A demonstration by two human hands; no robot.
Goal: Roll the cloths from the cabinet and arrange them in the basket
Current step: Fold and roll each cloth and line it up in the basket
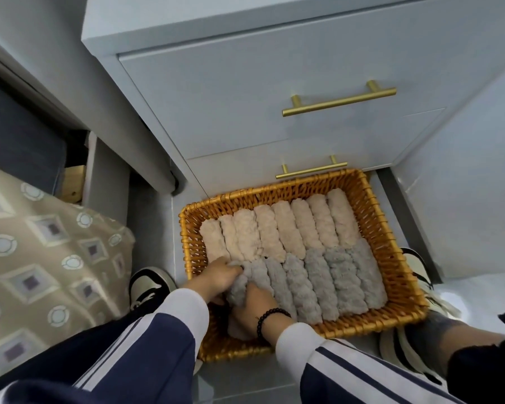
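A woven orange basket [391, 228] stands on the floor in front of the cabinet. Its far row holds several rolled cream cloths [277, 228]. Its near row holds several rolled grey cloths [333, 281]. At the basket's near left corner both hands hold one more grey roll [241, 282]. My left hand [219, 275] grips its far end from the left. My right hand [252, 306], with a black bead bracelet on the wrist, presses and grips it from the near side. Most of that roll is hidden under my hands.
The white cabinet [245, 91] with two brass drawer handles [338, 99] rises just behind the basket. A patterned beige cushion [41, 252] lies at the left. Shoes stand on the floor at both sides of the basket, left [149, 284] and right [414, 260].
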